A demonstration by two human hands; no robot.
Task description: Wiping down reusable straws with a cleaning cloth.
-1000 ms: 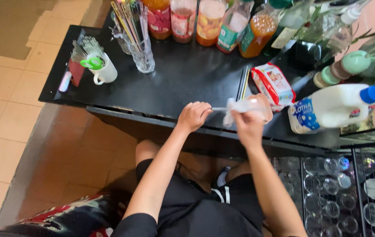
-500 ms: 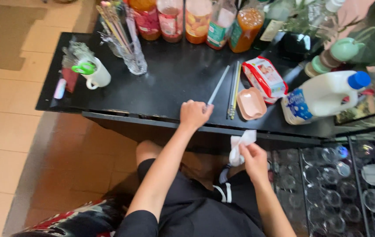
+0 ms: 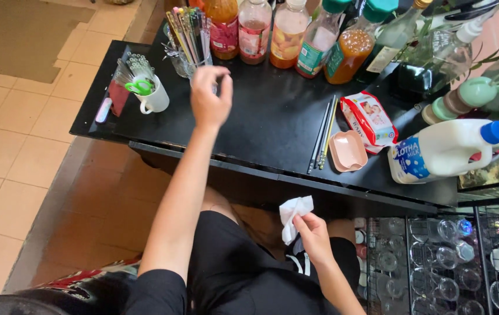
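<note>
- Left hand [image 3: 209,96]: we raise it over the clear glass cup of coloured straws [image 3: 189,44], fingers curled together; whether it pinches a straw we cannot tell.
- Right hand [image 3: 314,236]: low, near the lap, clamped on a crumpled white wipe [image 3: 293,214].
- Step, as we judge: a straw going to the cup; the next move calls for a careful drop among its neighbours.
- White mug [image 3: 155,98]: holds clear straws.
- Pink shallow tray [image 3: 347,150]: empty, beside loose straws [image 3: 323,135].
- White plastic milk jug [image 3: 445,150]: lying on the black table [image 3: 272,116].
</note>
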